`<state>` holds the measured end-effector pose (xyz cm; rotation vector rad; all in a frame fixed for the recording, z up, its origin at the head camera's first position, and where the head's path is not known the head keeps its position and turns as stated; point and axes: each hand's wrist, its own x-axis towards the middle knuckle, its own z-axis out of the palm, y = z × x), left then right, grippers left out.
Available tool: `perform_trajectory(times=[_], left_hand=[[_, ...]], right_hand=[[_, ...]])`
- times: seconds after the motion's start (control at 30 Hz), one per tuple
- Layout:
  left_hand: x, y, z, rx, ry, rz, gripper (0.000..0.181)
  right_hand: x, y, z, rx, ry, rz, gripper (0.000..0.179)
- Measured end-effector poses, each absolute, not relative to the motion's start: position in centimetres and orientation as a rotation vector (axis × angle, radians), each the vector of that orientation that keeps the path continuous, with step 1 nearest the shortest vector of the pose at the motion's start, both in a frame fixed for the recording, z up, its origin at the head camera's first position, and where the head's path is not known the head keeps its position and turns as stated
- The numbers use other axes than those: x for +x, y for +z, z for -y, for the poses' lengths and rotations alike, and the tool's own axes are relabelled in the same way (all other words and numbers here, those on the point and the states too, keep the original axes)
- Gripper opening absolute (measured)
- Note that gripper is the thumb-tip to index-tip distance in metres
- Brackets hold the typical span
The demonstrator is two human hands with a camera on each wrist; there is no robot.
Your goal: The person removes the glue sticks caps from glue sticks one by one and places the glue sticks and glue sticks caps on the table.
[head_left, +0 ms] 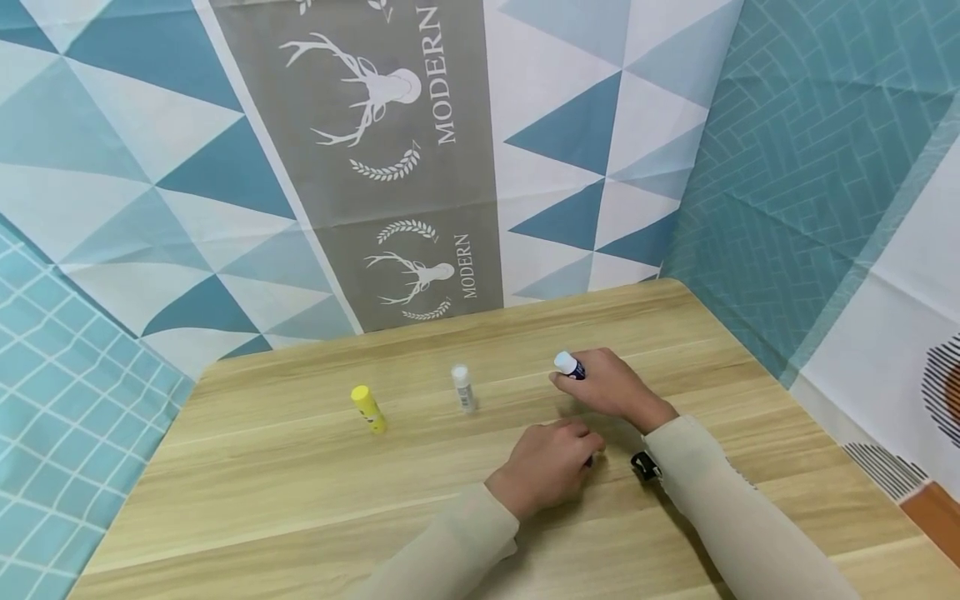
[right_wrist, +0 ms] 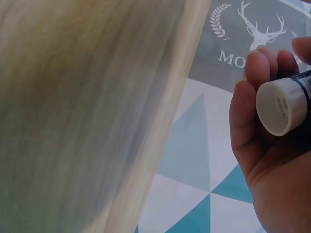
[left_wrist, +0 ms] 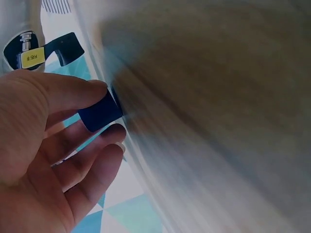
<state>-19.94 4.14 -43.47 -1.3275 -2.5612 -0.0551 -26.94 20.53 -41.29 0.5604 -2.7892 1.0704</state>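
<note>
My right hand (head_left: 611, 383) grips a dark blue glue stick (head_left: 571, 365) above the table, its white end tilted up in the head view. In the right wrist view, the round white base (right_wrist: 279, 108) of this stick shows beside the curled fingers. Lower on the table, my left hand (head_left: 550, 463) pinches a dark blue cap (left_wrist: 99, 111) between thumb and fingers, the cap right at the tabletop. To the left of both hands stand a white glue stick (head_left: 464, 390) and a yellow glue stick (head_left: 368, 410).
The wooden table (head_left: 300, 492) meets a patterned cloth backdrop (head_left: 555, 175) at its far edge. Blue tiled cloth hangs on the left side, teal and white cloth on the right. A black wrist device (head_left: 646, 467) sits under the right sleeve.
</note>
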Motion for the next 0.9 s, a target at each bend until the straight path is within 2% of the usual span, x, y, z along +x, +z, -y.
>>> perform_trajectory(times=[0.13, 0.43, 0.9], left_hand=[[-19.9, -43.3, -4.1, -1.307, -0.087, 2.589, 0.012], [-19.9, -42.6, -3.7, -1.268, -0.083, 2.722, 0.047], [-18.8, -41.6, -2.1, -1.194, -0.107, 2.798, 0.049]], right_hand=[[-27.0, -41.4, -20.5, 0.562, 1.073, 2.789, 0.034], [-26.9, -41.4, -20.4, 0.561, 1.177, 2.790, 0.033], [-27.1, -41.7, -20.3, 0.527, 1.162, 2.842, 0.037]])
